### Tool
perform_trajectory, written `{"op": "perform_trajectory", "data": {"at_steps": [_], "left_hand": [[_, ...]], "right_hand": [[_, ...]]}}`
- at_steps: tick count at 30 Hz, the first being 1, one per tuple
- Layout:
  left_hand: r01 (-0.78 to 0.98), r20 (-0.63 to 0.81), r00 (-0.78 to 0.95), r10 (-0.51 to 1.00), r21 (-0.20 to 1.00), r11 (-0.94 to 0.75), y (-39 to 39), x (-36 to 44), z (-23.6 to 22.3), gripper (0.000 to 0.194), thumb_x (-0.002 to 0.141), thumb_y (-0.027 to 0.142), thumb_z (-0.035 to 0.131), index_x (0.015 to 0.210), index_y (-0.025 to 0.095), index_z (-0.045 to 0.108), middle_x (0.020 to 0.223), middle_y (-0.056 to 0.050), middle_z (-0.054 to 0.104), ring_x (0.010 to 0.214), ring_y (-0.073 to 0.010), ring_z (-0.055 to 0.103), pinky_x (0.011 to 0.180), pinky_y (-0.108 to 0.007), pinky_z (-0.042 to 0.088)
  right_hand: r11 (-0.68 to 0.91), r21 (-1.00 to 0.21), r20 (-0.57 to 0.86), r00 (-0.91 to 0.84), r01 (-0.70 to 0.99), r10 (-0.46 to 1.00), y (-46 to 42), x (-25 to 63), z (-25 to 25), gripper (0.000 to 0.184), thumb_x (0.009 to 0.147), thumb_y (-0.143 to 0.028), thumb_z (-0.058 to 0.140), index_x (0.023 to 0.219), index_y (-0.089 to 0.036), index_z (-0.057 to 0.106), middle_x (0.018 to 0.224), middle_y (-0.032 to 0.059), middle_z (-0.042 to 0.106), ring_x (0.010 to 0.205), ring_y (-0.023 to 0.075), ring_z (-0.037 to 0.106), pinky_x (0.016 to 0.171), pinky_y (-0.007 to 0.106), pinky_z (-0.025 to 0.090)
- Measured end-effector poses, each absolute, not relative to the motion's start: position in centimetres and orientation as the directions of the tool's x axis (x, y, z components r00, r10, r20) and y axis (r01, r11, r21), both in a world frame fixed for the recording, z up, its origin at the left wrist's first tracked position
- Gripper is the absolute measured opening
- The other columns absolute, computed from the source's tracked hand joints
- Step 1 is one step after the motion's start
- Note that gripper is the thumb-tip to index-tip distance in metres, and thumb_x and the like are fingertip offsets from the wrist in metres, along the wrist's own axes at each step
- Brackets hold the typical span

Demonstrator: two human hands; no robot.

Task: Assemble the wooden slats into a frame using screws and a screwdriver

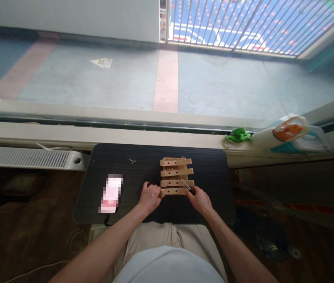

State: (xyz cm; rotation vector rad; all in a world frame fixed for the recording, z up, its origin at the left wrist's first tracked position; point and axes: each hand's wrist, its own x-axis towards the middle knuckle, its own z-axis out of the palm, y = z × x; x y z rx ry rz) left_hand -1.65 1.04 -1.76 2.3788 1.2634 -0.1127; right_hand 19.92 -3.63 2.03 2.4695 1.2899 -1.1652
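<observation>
4 pale wooden slats with rounded edges (180, 162), each showing 2 dark holes, lie in a spaced row near the middle of the tabletop. The left hand (151, 197) is closed around the left end of the nearest slat, probably to steady the piece. The right hand (200, 200) grips a screwdriver with a black handle and a thin metal shaft (188, 186) beside that slat's right end; its shaft slants over the next slat, perhaps held aside while the fingers brace the wood. Whether the tip touches is unclear.

Small, thin metal pieces (132, 161) sit apart on the left, perhaps grouped so they stay findable. Nearer the person is a blurred pink-and-white rectangular object (112, 193).

The black, round-cornered tabletop (211, 173) stands against a white windowsill (125, 135), where a crumpled green cloth (239, 135) lies beside a white-and-orange container (273, 135). A white ribbed radiator (22, 158) is at left; barred glazing (232, 27) shows beyond.
</observation>
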Motion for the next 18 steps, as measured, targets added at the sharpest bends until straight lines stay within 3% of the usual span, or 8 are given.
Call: {"op": "perform_trajectory", "data": {"at_steps": [5,9,12,18], "left_hand": [[0.805,-0.285,0.579,0.764,0.35,-0.48,1.2,-1.4,-1.3,0.011,0.076,0.021,0.05,0.077,0.016,0.061,0.078,-0.007,0.064,0.082,-0.0218,0.057,0.095,-0.044,0.026],[0.805,-0.296,0.579,0.76,0.355,-0.475,1.4,-1.3,-0.9,0.01,0.075,0.018,0.051,0.077,0.017,0.061,0.079,-0.007,0.064,0.082,-0.0217,0.057,0.096,-0.044,0.026],[0.803,-0.291,0.584,0.758,0.346,-0.485,1.4,-1.3,-0.9,0.011,0.074,0.018,0.051,0.077,0.017,0.061,0.078,-0.007,0.064,0.081,-0.0218,0.057,0.096,-0.044,0.026],[0.803,-0.277,0.582,0.765,0.345,-0.486,1.2,-1.3,-1.0,0.011,0.075,0.018,0.05,0.076,0.016,0.061,0.078,-0.008,0.064,0.081,-0.0218,0.057,0.096,-0.045,0.026]], "right_hand": [[-0.656,-0.17,-0.651,0.416,0.735,0.635,-4.9,19.9,4.7,0.038,0.085,-0.045,0.038,0.109,-0.021,0.054,0.09,0.0077,0.066,0.084,0.0209,0.061,0.067,0.027,0.039],[-0.422,-0.237,-0.571,0.225,0.875,0.789,-5.7,18.5,6.5,0.029,0.086,-0.026,0.038,0.111,-0.024,0.052,0.102,0.0044,0.064,0.087,0.0153,0.06,0.067,0.023,0.038],[-0.254,-0.246,-0.572,0.072,0.936,0.817,-5.2,17.1,6.8,0.027,0.085,-0.024,0.04,0.107,-0.024,0.056,0.097,0.0041,0.065,0.086,0.0148,0.06,0.068,0.022,0.039],[-0.167,-0.168,-0.569,0.043,0.971,0.822,-3.7,15.6,6.2,0.023,0.086,-0.023,0.038,0.088,-0.021,0.061,0.085,0.0054,0.067,0.079,0.0155,0.062,0.066,0.023,0.039]]}}
